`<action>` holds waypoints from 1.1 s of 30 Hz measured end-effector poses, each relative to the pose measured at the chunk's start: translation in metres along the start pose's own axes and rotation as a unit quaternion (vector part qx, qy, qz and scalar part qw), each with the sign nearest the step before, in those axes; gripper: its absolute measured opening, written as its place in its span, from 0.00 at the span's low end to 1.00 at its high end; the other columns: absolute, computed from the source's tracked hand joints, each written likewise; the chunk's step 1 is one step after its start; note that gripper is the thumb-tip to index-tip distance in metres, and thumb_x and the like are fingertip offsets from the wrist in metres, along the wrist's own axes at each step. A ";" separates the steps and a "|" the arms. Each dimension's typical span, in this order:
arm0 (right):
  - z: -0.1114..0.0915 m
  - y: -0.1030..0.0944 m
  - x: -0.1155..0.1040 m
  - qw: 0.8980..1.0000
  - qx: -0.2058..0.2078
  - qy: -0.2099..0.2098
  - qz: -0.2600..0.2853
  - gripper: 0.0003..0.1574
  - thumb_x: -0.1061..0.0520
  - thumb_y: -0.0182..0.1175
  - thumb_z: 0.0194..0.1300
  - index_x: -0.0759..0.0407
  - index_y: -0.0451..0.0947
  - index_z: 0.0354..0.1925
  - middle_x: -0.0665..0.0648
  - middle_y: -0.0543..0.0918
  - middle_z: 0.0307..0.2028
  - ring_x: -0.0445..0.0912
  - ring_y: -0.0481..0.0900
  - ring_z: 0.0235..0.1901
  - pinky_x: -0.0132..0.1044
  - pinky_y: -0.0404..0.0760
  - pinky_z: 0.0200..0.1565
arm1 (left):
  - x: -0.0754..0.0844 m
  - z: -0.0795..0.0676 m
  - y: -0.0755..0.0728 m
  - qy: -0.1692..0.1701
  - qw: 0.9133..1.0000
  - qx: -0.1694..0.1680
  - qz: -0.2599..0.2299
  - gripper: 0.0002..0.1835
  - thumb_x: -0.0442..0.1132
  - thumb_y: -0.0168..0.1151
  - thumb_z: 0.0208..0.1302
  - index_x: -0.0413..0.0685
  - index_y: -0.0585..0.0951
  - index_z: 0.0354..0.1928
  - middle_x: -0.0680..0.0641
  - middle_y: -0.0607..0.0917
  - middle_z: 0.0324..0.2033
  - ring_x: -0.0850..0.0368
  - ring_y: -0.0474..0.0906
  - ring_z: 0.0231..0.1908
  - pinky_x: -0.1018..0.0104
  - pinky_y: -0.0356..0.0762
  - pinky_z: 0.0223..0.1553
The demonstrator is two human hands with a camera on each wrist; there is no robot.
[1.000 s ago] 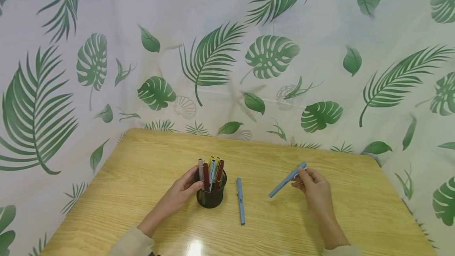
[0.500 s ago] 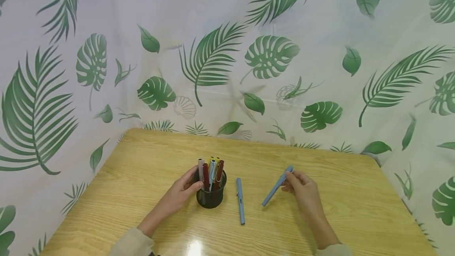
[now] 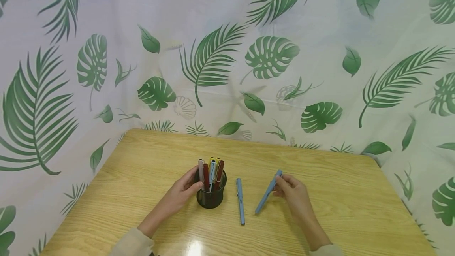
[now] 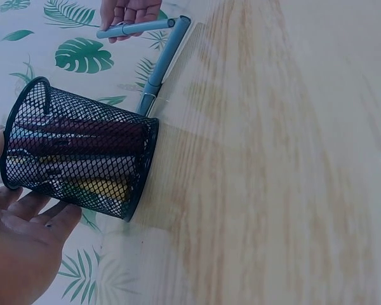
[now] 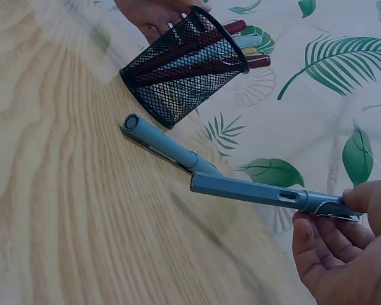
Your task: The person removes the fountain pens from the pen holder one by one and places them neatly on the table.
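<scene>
My left hand (image 3: 177, 197) holds the left side of a black mesh pen holder (image 3: 210, 199), thumb in front and fingers behind. The holder stands upright on the table, with several pens in it: grey, dark red, light blue and yellow caps stick out. In my right hand (image 3: 295, 197) a blue fountain pen (image 3: 267, 194) is pinched by its capped, clip end between thumb and fingers. That pen slants down to the left, its lower end just over the tabletop. Between holder and right hand, a matching blue pen (image 3: 241, 204) lies on the table.
The wooden table (image 3: 149, 161) has rounded back corners. A white curtain (image 3: 220, 102) printed with green leaves hangs behind it and on both sides. Light glares off the table (image 3: 194, 247) near the front.
My right hand has moved left and toward the front with its pen, which now points more steeply down, close to the lying pen. The left hand and the holder have stayed put.
</scene>
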State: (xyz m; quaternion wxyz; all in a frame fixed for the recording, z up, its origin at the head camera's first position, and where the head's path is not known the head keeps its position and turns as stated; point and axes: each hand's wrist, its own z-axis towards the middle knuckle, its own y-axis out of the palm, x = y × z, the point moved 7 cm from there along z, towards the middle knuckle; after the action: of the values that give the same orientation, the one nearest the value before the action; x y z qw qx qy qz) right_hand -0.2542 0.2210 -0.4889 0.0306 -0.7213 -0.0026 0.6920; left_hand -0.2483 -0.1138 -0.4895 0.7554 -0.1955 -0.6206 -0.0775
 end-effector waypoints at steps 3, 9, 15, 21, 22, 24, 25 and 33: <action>0.000 0.003 0.002 1.000 0.003 0.008 0.006 0.20 0.58 0.57 0.80 0.76 0.74 0.56 0.57 0.85 0.38 0.46 0.85 0.38 0.38 0.86 0.46 | 0.000 0.000 0.000 0.004 1.000 0.000 0.000 0.36 0.41 0.53 0.82 0.38 0.52 0.82 0.33 0.61 0.76 0.39 0.59 0.75 0.53 0.63 0.71; 0.000 0.009 0.006 1.000 -0.011 0.016 0.001 0.20 0.59 0.56 0.79 0.77 0.74 0.56 0.59 0.84 0.39 0.47 0.85 0.38 0.38 0.86 0.46 | -0.002 -0.001 -0.001 -0.003 1.000 0.006 -0.001 0.35 0.41 0.53 0.81 0.39 0.52 0.82 0.34 0.61 0.76 0.41 0.59 0.75 0.53 0.62 0.72; 0.000 0.015 0.009 0.999 -0.035 0.014 -0.008 0.22 0.59 0.57 0.79 0.78 0.73 0.58 0.61 0.85 0.40 0.48 0.85 0.39 0.39 0.86 0.47 | -0.002 0.000 -0.001 -0.003 1.000 0.008 0.004 0.35 0.41 0.53 0.82 0.40 0.53 0.82 0.34 0.62 0.76 0.41 0.60 0.75 0.52 0.62 0.72; 0.002 0.019 0.012 0.999 -0.025 0.024 -0.023 0.21 0.58 0.60 0.77 0.76 0.75 0.57 0.60 0.85 0.39 0.48 0.85 0.39 0.40 0.87 0.45 | -0.001 0.000 -0.001 0.000 1.000 0.005 0.007 0.35 0.41 0.53 0.82 0.39 0.52 0.82 0.34 0.62 0.76 0.40 0.61 0.74 0.52 0.63 0.71; 0.001 0.020 0.011 0.999 -0.021 0.026 -0.027 0.21 0.58 0.60 0.77 0.76 0.75 0.57 0.60 0.85 0.39 0.48 0.84 0.39 0.39 0.87 0.44 | -0.001 0.000 -0.001 -0.001 1.000 0.005 0.006 0.35 0.41 0.53 0.82 0.39 0.52 0.82 0.34 0.62 0.76 0.40 0.61 0.74 0.52 0.63 0.71; 0.001 0.022 0.011 0.999 -0.016 0.030 -0.036 0.22 0.58 0.60 0.77 0.76 0.75 0.58 0.60 0.85 0.39 0.48 0.84 0.39 0.38 0.86 0.43 | -0.001 0.000 -0.001 -0.005 1.000 0.006 0.005 0.35 0.41 0.53 0.82 0.39 0.52 0.82 0.34 0.62 0.76 0.40 0.60 0.75 0.52 0.63 0.71; 0.001 0.024 0.010 0.999 -0.014 0.031 -0.042 0.22 0.58 0.60 0.77 0.76 0.75 0.58 0.60 0.85 0.39 0.48 0.84 0.39 0.37 0.86 0.42 | -0.001 0.000 -0.001 -0.006 1.000 0.006 0.004 0.35 0.41 0.53 0.82 0.40 0.52 0.82 0.35 0.61 0.77 0.41 0.60 0.75 0.51 0.63 0.72; 0.001 0.035 0.013 0.997 0.011 0.033 -0.066 0.19 0.60 0.62 0.75 0.76 0.78 0.53 0.59 0.85 0.35 0.48 0.84 0.35 0.35 0.86 0.36 | 0.000 0.000 -0.001 0.000 1.000 0.004 0.003 0.36 0.41 0.53 0.82 0.38 0.52 0.81 0.33 0.61 0.76 0.39 0.60 0.75 0.50 0.62 0.72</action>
State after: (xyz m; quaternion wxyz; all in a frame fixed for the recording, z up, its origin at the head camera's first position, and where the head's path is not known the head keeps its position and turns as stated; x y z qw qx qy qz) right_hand -0.2557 0.1867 -0.5039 0.0842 -0.7415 -0.0415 0.6644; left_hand -0.2481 -0.1145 -0.4895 0.7567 -0.1938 -0.6202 -0.0727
